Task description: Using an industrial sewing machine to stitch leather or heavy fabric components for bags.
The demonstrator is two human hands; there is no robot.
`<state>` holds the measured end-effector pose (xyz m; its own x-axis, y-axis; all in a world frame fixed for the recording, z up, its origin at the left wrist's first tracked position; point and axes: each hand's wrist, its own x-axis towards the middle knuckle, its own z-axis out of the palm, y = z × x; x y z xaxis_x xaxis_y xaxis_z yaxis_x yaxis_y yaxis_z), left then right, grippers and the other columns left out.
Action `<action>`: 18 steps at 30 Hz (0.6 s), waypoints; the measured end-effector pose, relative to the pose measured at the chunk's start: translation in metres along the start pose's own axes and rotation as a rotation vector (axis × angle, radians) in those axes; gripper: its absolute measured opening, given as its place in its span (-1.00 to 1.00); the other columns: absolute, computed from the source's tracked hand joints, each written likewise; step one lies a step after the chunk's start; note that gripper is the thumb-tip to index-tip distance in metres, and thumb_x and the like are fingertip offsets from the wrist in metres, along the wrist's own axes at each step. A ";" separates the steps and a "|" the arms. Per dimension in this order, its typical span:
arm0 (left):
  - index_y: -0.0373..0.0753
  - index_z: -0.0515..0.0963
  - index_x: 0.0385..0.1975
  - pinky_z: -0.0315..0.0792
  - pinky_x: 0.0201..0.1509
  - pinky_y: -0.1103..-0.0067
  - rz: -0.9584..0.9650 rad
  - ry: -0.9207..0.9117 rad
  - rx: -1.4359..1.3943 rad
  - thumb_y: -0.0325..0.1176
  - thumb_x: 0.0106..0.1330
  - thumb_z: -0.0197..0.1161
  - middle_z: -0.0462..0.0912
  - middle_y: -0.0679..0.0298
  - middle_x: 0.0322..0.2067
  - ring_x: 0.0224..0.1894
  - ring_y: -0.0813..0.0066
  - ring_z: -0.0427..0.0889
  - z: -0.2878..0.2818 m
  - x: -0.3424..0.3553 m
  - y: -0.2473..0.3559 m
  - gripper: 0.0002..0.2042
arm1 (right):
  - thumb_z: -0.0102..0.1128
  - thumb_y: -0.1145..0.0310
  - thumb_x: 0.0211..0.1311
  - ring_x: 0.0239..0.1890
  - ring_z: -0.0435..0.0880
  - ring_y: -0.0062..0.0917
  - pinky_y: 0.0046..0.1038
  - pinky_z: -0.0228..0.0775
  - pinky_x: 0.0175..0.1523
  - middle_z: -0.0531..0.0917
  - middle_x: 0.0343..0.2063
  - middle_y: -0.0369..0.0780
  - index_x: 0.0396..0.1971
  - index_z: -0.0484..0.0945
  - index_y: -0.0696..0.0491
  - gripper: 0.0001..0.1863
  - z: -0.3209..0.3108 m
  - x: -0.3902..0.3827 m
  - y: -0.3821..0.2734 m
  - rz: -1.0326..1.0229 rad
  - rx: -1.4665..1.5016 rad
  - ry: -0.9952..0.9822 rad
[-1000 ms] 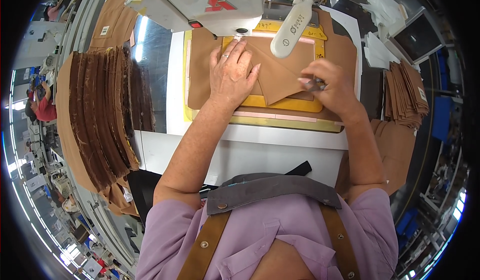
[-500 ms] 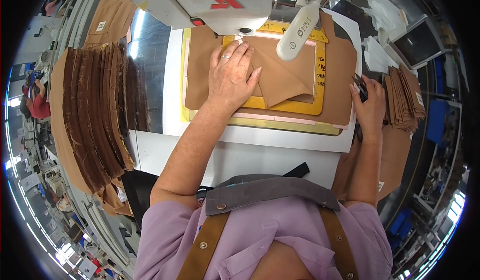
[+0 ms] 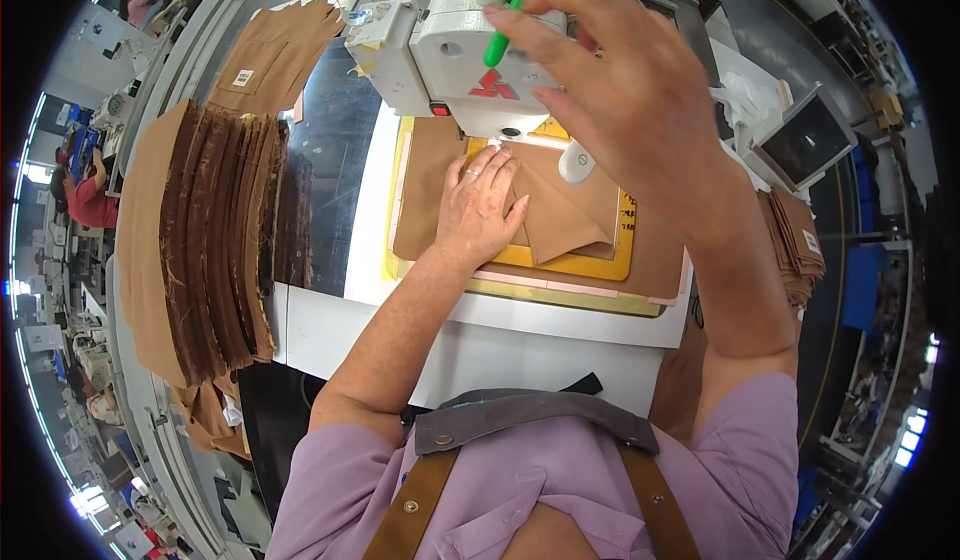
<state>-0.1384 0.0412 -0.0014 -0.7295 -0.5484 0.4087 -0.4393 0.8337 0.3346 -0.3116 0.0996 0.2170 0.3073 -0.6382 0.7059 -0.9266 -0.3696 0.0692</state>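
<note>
A folded brown fabric piece lies on a larger brown panel inside a yellow template frame. My left hand, with a ring on it, rests flat on the fabric close to the sewing machine's head. My right hand is raised over the white sewing machine, its thumb and fingers apart. One fingertip overlaps a green-handled tool with a thin shaft at the machine's top. Whether that finger touches the tool is unclear, and the palm is hidden.
Thick stacks of brown fabric pieces stand at the left, with a labelled brown panel behind them. At the right are a dark screen and more stacked brown pieces. A white oval-ended part hangs over the template.
My right hand has risen from the panel's right edge, where it held a dark small tool, to the machine's top. My left hand stays on the fabric. The view has shifted.
</note>
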 end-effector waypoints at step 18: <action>-0.27 0.67 0.05 0.21 0.47 0.22 0.004 0.021 0.008 -0.20 0.28 0.36 0.65 0.19 0.16 0.32 0.25 0.50 -0.005 0.000 -0.002 -0.60 | 0.15 0.29 0.55 -0.26 0.77 -0.36 -0.35 0.74 -0.06 0.66 -0.14 -0.09 -0.04 0.53 0.12 -0.79 0.023 -0.206 -0.036 1.185 0.891 0.518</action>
<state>-0.1348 0.0388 0.0020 -0.7202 -0.5463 0.4277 -0.4406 0.8363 0.3262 -0.3369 0.2285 0.0524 -0.7521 -0.6199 0.2237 -0.0990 -0.2294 -0.9683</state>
